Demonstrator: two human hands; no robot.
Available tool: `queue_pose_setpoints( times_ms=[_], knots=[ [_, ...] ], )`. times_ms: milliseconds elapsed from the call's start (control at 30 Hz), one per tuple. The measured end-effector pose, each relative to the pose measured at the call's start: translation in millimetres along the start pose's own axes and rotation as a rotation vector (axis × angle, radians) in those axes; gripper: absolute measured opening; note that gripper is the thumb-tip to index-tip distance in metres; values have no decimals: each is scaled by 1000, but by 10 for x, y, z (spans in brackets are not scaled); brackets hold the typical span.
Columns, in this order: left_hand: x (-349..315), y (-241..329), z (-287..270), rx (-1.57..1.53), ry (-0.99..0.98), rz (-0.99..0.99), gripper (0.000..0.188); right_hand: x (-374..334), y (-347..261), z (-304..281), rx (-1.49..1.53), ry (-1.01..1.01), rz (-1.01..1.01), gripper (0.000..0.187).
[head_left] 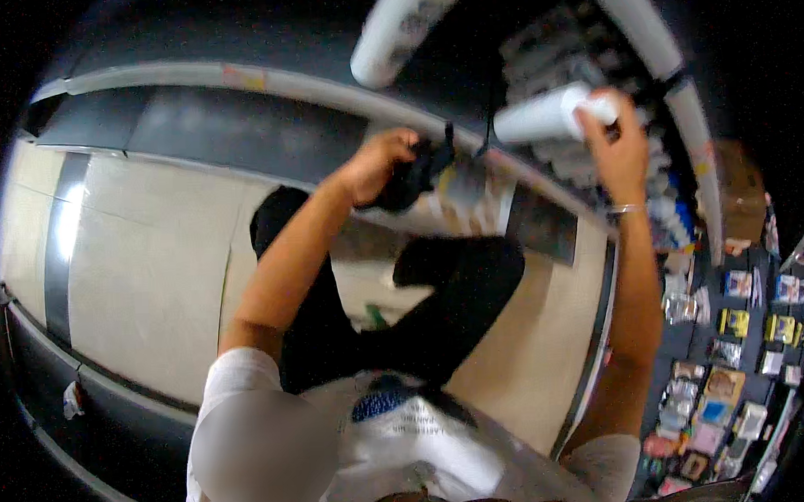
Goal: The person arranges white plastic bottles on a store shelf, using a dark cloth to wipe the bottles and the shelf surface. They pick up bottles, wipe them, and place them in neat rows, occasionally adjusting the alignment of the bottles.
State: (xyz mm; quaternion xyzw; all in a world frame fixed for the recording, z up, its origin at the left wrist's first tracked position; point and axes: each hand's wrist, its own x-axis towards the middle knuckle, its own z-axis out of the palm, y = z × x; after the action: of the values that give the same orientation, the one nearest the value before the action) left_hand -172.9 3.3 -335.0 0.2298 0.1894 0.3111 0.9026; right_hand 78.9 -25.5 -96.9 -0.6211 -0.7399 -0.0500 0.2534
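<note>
My right hand (620, 150) is raised over the shelf on the right, its fingers closed round the narrow end of a white bottle (539, 115). The bottle lies nearly level, its wide end pointing left. In front of my knees, my left hand (380, 168) is closed on a dark, crumpled-looking black thing (413, 175); blur hides what kind it is. Beyond both hands, a white cylinder (403, 34) with dark markings is on the dark shelf. Below the black thing, partly covered by it, is a package or bag (475, 200) with a coloured print.
Many pale items (555, 64) crowd the shelf behind the bottle. A pale shelf edge (326, 96) runs across ahead of me. A brown carton (741, 190) and several small packages (712, 391) fill shelves at right. Tiled floor (145, 251) lies left.
</note>
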Motion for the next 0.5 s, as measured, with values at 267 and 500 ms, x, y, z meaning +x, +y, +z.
queue_pose_setpoints(
  times_ms=[267, 500],
  knots=[
    [134, -88, -17, 211, 15, 59, 31, 252, -10, 239, 113, 135, -19, 46],
    [126, 57, -5, 204, -25, 13, 27, 768, -681, 500, 448, -65, 235, 53]
  ],
)
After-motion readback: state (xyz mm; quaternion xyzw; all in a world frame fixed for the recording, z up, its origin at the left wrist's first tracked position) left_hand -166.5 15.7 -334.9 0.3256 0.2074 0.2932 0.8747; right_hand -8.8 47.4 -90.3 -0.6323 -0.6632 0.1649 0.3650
